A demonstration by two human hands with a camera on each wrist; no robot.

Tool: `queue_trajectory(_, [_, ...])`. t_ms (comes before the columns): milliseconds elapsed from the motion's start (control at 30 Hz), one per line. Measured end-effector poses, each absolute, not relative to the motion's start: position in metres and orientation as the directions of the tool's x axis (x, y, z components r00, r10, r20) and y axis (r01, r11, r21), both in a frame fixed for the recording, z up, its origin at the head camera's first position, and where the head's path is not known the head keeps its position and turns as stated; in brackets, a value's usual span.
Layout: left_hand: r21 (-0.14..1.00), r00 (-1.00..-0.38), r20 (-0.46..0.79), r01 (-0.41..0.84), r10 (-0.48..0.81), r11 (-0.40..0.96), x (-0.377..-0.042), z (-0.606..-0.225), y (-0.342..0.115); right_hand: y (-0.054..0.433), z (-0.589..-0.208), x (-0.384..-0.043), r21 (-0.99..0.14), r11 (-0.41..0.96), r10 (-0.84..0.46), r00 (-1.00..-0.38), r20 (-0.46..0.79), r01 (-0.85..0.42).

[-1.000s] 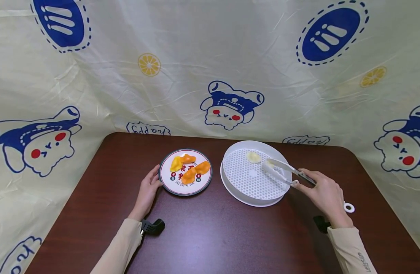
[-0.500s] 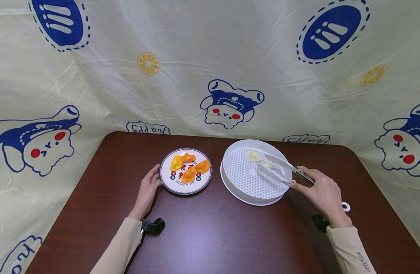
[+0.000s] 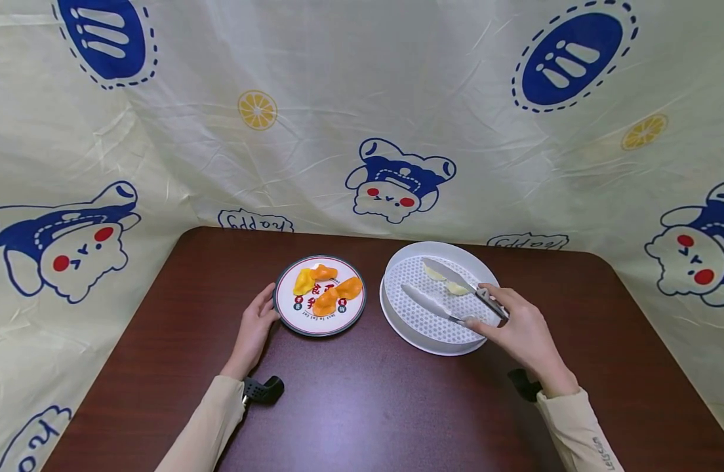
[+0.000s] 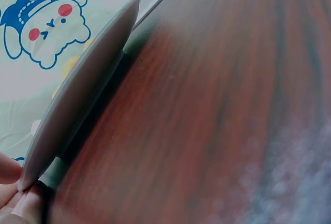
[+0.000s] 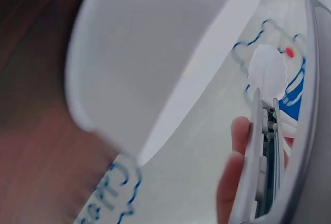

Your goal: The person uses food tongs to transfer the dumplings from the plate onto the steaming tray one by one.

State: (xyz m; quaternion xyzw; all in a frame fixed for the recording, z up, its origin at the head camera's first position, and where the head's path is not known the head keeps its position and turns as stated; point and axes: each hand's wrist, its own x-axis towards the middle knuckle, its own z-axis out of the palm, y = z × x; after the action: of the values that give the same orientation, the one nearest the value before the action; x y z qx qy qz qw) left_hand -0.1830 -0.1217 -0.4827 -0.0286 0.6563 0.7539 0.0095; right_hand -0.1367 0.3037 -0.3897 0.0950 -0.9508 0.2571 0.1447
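Left hand (image 3: pixel 257 328): fingers pinching a plate (image 3: pixel 312 326) by its rim. Right hand (image 3: pixel 524 334): fingers gripping tongs (image 3: pixel 490 303), which I see spread over two pale pieces (image 3: pixel 456 288) in a perforated tray (image 3: pixel 439 328).

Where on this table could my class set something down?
Bare table: the front between the sleeves, left of the left hand, right of the right hand. Narrower gap: between plate and sieve. Crowded: inside the sieve, with tongs and pale pieces.
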Motion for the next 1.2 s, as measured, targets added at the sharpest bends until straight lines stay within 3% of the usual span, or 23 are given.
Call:
queue_trajectory(267, [0.989, -0.997, -0.068, -0.063, -0.032, -0.133, -0.184, -0.483, -0.122, 0.260, -0.387, -0.141, -0.493, 0.818, -0.200, -0.950, 0.240, -0.297])
queue_trajectory(633, [0.990, -0.996, -0.078, -0.073, -0.036, -0.124, -0.186, -0.485, -0.122, 0.206, -0.401, -0.151, -0.442, 0.789, -0.318, -0.900, 0.298, -0.426])
queue_trajectory(967, [0.990, -0.997, -0.065, -0.059, -0.036, -0.130, -0.185, -0.485, -0.122, 0.175, -0.410, -0.157, -0.330, 0.808, -0.393, -0.864, 0.315, -0.488])
queue_trajectory(1200, [0.990, -0.998, -0.060, -0.056, -0.033, -0.126, -0.184, -0.484, -0.123, 0.164, -0.413, -0.160, -0.289, 0.831, -0.399, -0.871, 0.285, -0.476])
